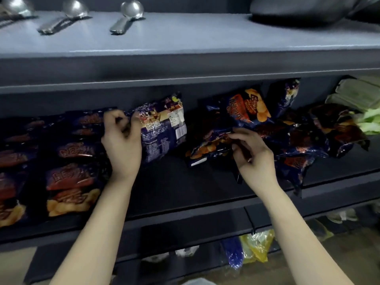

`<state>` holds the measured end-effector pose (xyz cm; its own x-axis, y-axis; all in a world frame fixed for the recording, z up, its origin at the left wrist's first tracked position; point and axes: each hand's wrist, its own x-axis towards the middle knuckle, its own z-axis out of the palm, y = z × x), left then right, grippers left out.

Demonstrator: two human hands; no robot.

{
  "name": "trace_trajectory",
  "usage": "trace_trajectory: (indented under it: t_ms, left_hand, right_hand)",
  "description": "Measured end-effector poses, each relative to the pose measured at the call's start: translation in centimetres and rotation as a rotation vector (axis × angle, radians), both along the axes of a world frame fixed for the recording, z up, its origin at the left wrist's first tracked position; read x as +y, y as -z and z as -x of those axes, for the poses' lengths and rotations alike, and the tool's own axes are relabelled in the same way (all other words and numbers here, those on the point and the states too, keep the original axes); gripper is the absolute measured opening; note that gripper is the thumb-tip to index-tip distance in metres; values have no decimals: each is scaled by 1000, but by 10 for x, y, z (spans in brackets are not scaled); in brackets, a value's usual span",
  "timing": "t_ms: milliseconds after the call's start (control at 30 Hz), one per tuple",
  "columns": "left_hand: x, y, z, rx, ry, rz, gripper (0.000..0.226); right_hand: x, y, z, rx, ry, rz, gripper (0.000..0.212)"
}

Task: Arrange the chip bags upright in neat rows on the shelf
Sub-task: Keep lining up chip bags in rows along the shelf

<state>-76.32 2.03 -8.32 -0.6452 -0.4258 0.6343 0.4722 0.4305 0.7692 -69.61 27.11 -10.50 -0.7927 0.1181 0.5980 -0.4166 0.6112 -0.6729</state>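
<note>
Dark blue chip bags fill the middle shelf [185, 188]. A row of several bags [72, 159] stands upright at the left, fronts toward me. My left hand [121, 145] pinches the top left corner of a bag turned back-side out [162, 128], held upright beside that row. To the right lies a loose heap of bags [292, 140], some flat, some leaning on the back wall. My right hand [250, 155] grips a flat-lying bag [209, 147] at the heap's left edge.
The upper shelf [185, 38] carries metal spoons [127, 17] and a dark pan [304, 11]. Green packages [357, 99] sit at the far right of the middle shelf. Blue and yellow packets [248, 247] hang below. Bare shelf shows between my hands.
</note>
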Motion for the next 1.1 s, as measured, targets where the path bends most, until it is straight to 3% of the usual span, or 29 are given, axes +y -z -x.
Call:
trace_trajectory:
  t_ms: [100,200,267,367,500,567,667,733,833,900,1000,1100]
  left_hand:
    - [-31,-2,-37,-199,78,-6,19]
    - [-50,1,-72,-382,138,-58,21]
    - [-60,4,-87,-440,170,-153,20]
    - [-73,6,-101,-479,147,-252,14]
    - [-81,6,-107,-478,211,-360,9]
    - [-79,10,-108,-448,170,-306,9]
    - [-69,20,-118,-374,65,-62,28]
    - [-54,23,-127,-394,163,139,47]
    - [-32,41,-128,-396,269,691,77]
    - [-25,51,-121,-388,223,855,93]
    - [-34,55,-106,-316,220,718,92]
    - [-52,47,-92,-318,252,435,73]
  right_hand:
    - [-28,-10,9,-139,-241,241,38]
    - [-65,-14,13,-472,-616,391,68]
    - [-90,-7,12,-607,-838,347,58]
    - [-120,9,10,-726,-975,420,43]
    - [-134,14,11,-729,-990,541,32]
    - [-133,12,12,-687,-897,525,30]
    - [-131,9,16,-590,-579,469,28]
    - [-131,8,18,-557,-430,500,25]
    - [-136,9,17,-615,-396,534,19]
    - [-140,9,14,-673,-432,677,21]
    - [-136,8,11,-736,-562,897,52]
    - [-128,5,10,-772,-626,901,60]
